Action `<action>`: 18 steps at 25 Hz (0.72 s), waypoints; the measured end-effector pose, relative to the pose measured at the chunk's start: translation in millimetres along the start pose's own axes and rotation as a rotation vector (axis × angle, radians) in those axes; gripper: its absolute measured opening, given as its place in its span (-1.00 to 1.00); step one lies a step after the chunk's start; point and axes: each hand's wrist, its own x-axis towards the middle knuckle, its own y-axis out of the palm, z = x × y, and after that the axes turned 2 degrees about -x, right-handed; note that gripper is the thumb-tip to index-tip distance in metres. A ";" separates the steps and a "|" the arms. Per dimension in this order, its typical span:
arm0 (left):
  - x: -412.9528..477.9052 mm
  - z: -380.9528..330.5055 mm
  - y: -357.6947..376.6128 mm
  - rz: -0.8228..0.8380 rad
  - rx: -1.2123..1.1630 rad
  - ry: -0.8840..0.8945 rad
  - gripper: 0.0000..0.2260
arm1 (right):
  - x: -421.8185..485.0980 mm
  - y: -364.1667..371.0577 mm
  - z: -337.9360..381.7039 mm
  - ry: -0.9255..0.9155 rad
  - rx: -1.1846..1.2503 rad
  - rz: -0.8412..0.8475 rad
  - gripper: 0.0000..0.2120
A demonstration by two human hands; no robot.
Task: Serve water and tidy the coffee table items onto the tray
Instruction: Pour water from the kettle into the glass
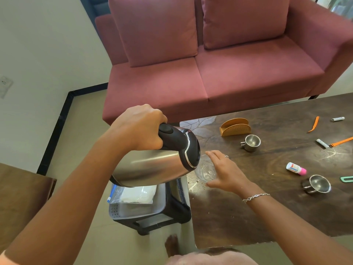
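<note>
Sofa: maroon fabric two-seat sofa point(210, 73), beyond both hands, across the table's far edge.
Table: dark wooden coffee table point(286, 211), under the right hand. Its near-left corner lies just below the kettle's top.
Kettle: stainless-steel electric kettle with black lid and handle point(152, 167). It is tipped almost level, its long axis running from the left hand toward the right hand, lid end leading. The spout is hidden and no stream can be seen.
Tray: grey perforated plastic tray point(118, 211) on a black stool, directly beneath the kettle and off the table. It holds a clear bag. That it is the task's tray is a judgement.
Left hand point(139, 129): wrapped firmly round the kettle's black handle, carrying it.
Right hand point(227, 171): fingers nearly straight and spread, flanking the glass on its right. Contact cannot be told.
Glass: clear drinking glass point(205, 172), upright between the kettle's lid and the right palm, and the nearer of the two to the right hand.
Governing relation: the glass stands close to the table's left edge, so the pour has little margin on that side. Open table lies to the right of the right hand.
Steel cups: one beyond the right hand point(251, 142), one to its right point(318, 183), both untidied.
</note>
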 end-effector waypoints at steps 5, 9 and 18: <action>2.7 -2.1 -2.0 0.018 0.008 0.002 -0.80 | 1.3 1.8 -4.2 0.009 0.004 -0.006 -0.11; 4.8 -3.4 -2.7 0.037 0.002 -0.004 -0.74 | 3.9 3.1 -7.8 0.006 -0.001 -0.007 -0.11; 11.1 -3.5 -3.3 0.045 0.013 0.001 -0.77 | 6.4 5.5 -12.1 0.017 0.000 -0.001 -0.12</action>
